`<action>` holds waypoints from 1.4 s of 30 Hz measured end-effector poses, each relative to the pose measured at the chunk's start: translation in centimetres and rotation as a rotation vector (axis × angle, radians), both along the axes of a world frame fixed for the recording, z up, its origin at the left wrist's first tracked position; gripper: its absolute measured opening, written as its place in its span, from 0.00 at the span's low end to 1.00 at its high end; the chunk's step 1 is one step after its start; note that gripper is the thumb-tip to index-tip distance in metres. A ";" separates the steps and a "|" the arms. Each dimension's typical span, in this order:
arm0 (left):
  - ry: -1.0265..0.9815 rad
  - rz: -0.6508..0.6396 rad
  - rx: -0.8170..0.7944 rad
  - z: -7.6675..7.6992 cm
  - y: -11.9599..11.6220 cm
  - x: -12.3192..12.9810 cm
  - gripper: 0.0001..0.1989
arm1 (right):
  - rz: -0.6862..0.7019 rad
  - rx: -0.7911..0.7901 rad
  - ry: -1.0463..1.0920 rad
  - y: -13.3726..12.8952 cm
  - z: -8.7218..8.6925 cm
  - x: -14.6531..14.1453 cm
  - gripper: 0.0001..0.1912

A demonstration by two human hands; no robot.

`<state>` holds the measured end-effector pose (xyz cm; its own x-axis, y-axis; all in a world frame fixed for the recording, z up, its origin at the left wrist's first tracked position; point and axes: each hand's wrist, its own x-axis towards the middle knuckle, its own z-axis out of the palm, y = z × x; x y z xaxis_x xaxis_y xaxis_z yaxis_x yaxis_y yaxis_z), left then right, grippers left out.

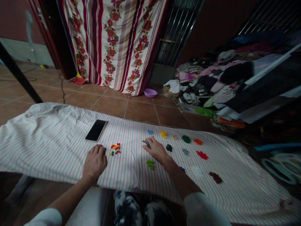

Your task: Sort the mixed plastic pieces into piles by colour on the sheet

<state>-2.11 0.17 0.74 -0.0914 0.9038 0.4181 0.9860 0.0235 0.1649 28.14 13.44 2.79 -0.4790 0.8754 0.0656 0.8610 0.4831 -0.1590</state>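
Note:
My left hand lies palm down on the striped cloth, fingers loosely out and nothing visible in them. Right beside it is a small mixed pile of red, yellow and green toy building bricks. My right hand reaches over a little pile of dark blue-grey bricks, its thumb and fingertips closed around some at the edge. Light blue bricks lie just beyond that hand, black bricks to its right, and lime green bricks nearer to me.
A phone lies at the left on the striped cloth. More colour-sorted piles spread rightward: yellow, dark green, orange, red, white and brown. A purple basin stands on the floor.

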 end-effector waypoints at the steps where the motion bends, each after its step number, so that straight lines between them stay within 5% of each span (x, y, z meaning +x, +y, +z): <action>1: -0.005 0.000 -0.002 0.0 0.0 0.0 0.10 | -0.003 -0.015 0.025 0.0 0.0 0.3 0.18; 9: -0.003 0.000 -0.030 0.4 -0.1 0.1 0.10 | -0.058 -0.161 0.216 0.1 -0.9 3.6 0.33; 19: 0.031 0.004 -0.034 0.2 -0.1 0.0 0.09 | -0.084 -0.261 0.360 1.1 -1.3 3.2 0.22; 32: 0.054 -0.012 0.007 0.0 -0.1 -0.1 0.09 | -0.084 -0.213 0.493 1.2 -2.3 3.4 0.22; 42: 0.063 -0.003 -0.006 -0.1 -0.1 -0.1 0.09 | -0.085 -0.160 0.293 1.0 -1.6 3.4 0.28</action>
